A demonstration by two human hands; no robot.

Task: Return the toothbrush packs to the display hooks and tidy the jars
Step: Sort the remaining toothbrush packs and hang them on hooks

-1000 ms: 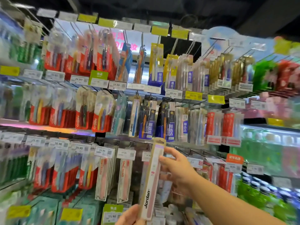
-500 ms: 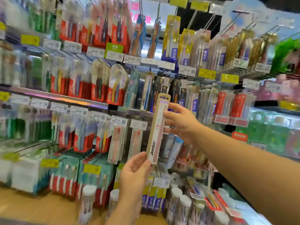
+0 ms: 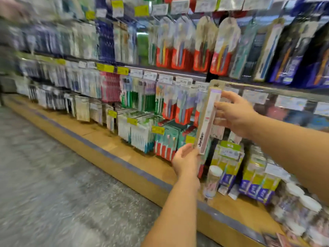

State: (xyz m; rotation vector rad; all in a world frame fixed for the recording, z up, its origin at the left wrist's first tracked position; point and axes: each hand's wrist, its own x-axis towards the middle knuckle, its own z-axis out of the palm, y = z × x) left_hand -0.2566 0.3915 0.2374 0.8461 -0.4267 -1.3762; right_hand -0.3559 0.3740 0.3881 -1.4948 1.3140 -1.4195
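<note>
Head view: both hands, left [image 3: 186, 160] and right [image 3: 235, 114], gripping Jordan toothbrush pack [image 3: 208, 120] before crowded hanging packs [image 3: 192, 45], white-lidded jar [image 3: 212, 180] below.

— How many hands do you see?
— 2: the left hand [image 3: 186, 160] and the right hand [image 3: 233, 114].
— Packs between them?
— 1 toothbrush pack [image 3: 208, 120].
— Jars?
— 1 jar [image 3: 211, 182] stands by the left wrist; at least 2 more white lids [image 3: 302, 196] sit at far right, too blurred to count further.
— Hanging packs?
— Too many and too smeared to count.
</note>
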